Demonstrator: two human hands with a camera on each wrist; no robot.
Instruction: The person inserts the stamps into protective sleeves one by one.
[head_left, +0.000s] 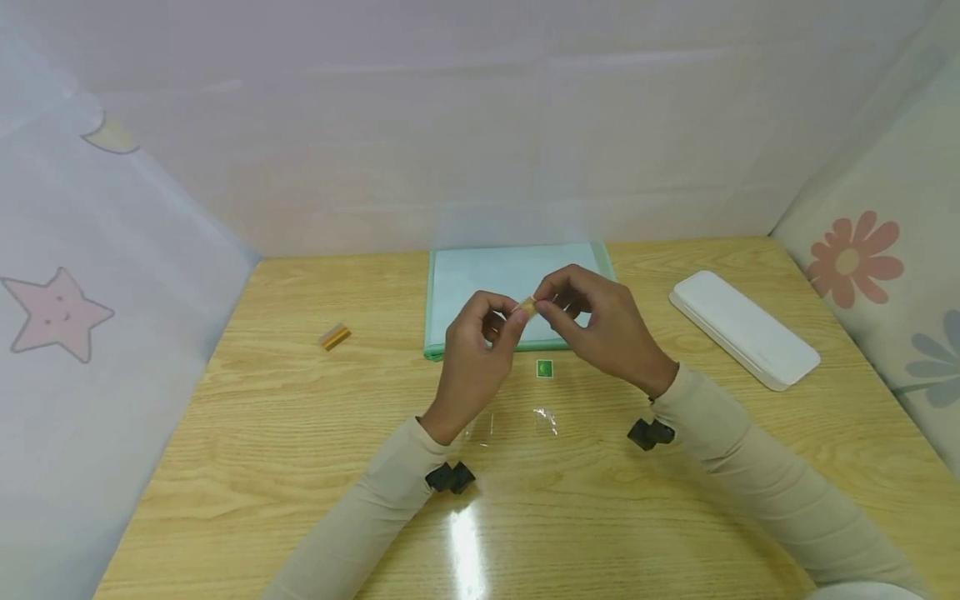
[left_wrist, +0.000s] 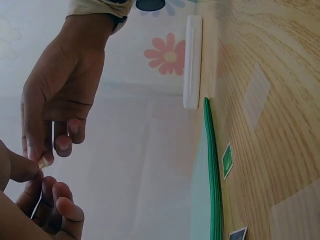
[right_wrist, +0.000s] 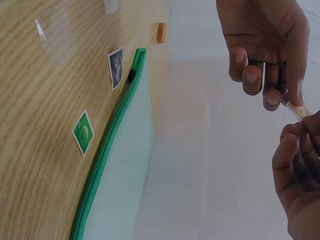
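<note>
Above the pale mint zip pouch (head_left: pixel 468 275), my left hand (head_left: pixel 480 342) and right hand (head_left: pixel 600 321) meet fingertip to fingertip. Both pinch a tiny yellowish piece (head_left: pixel 528 307), like a stamp, with a clear film edge showing in the right wrist view (right_wrist: pixel 300 111). Thumb and index finger do the holding on each side, and the other fingers are loosely curled. Much of the piece is hidden by the fingertips. On the table in front of the pouch lies a green stamp (head_left: pixel 544 368). A dark stamp (right_wrist: pixel 115 68) shows in the right wrist view, behind my left hand in the head view.
Clear plastic sleeves (head_left: pixel 546 421) lie on the wooden table (head_left: pixel 300 467) below my hands. A small orange-brown and grey block (head_left: pixel 334 337) is at the left. A long white case (head_left: pixel 746 329) sits at the right. Pale printed curtains (head_left: pixel 480 125) enclose the table.
</note>
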